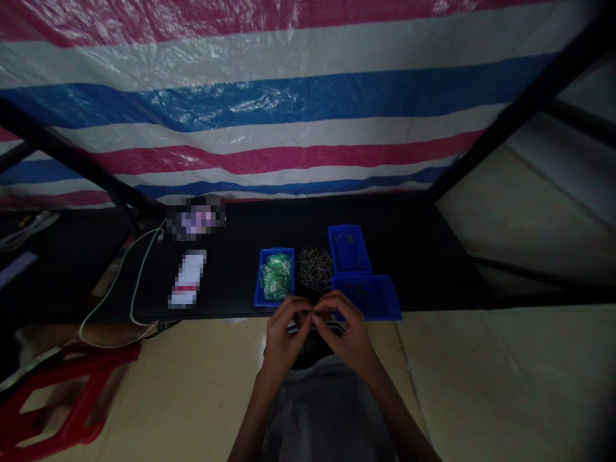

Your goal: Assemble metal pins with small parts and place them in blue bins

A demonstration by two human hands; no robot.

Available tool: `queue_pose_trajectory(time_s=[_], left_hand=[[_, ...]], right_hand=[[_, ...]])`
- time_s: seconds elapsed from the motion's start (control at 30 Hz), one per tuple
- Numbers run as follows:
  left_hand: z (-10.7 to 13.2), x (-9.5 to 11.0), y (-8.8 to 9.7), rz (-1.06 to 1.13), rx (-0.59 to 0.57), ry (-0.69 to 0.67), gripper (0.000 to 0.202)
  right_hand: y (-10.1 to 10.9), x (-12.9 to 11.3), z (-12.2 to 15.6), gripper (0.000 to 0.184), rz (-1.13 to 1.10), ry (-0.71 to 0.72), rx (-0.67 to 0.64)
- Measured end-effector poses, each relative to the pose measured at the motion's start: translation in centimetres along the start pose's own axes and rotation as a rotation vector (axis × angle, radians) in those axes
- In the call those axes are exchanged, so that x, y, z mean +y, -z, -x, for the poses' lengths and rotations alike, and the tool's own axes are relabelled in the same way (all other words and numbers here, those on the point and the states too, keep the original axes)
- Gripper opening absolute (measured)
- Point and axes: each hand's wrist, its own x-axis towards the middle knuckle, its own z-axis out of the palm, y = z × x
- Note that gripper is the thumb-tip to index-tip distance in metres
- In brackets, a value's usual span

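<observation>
My left hand [283, 337] and my right hand [349, 333] meet at the near edge of a black table [231, 256], fingertips pinched together on a tiny part that I cannot make out. Just beyond them lies a loose pile of small metal screws [314, 266]. Left of the pile stands a blue bin of green plastic pieces [275, 277]. A blue bin [349, 249] with a few screws sits right of the pile, and another blue bin [368, 296] lies nearer, beside my right hand.
A striped red, white and blue tarp [289, 109] hangs behind the table between black frame bars. A white cable [135, 282] loops off the table's left end. Two blurred flat items [188, 277] lie at the left. A red plastic stool [62, 398] stands at lower left.
</observation>
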Motion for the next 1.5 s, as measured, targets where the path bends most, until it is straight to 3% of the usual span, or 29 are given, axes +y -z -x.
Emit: queue_pose_trajectory(time_s=[0.53, 0.63, 0.73, 0.83, 0.93, 1.07, 1.2, 1.33, 1.5], left_hand=[[-0.2, 0.2, -0.3, 0.017, -0.028, 0.019, 0.004], [0.1, -0.2, 0.3, -0.019, 0.018, 0.024, 0.007], [0.6, -0.9, 1.4, -0.046, 0.134, 0.062, 0.007], [0.9, -1.8, 2.4, -0.038, 0.227, 0.14, 0.008], [1.2, -2.3, 3.1, -0.039, 0.285, 0.201, 0.013], [1.4, -2.5, 3.3, -0.013, 0.329, 0.248, 0.017], [1.7, -2.5, 3.3, 0.002, 0.367, 0.28, 0.019], [1.9, -2.5, 3.3, 0.01, 0.377, 0.301, 0.022], [2.0, -2.2, 3.1, 0.025, 0.366, 0.314, 0.023]], right_hand=[[0.6, -0.6, -0.2, 0.007, 0.061, 0.033, 0.041], [2.1, -0.6, -0.1, 0.008, 0.183, 0.064, 0.089], [4.8, 0.0, 0.0, 0.007, 0.371, 0.091, 0.171], [7.4, 1.4, 0.2, 0.007, 0.64, 0.11, 0.19], [8.6, 2.4, 0.4, 0.01, 0.882, 0.126, 0.196], [6.6, 1.8, 0.1, 0.006, 0.874, 0.161, 0.169], [1.9, 0.2, -0.9, 0.005, 0.788, 0.205, -0.038], [-1.8, 0.4, -1.8, 0.005, 0.857, 0.204, -0.214], [-3.1, 1.5, -2.4, 0.01, 1.025, 0.096, -0.282]])
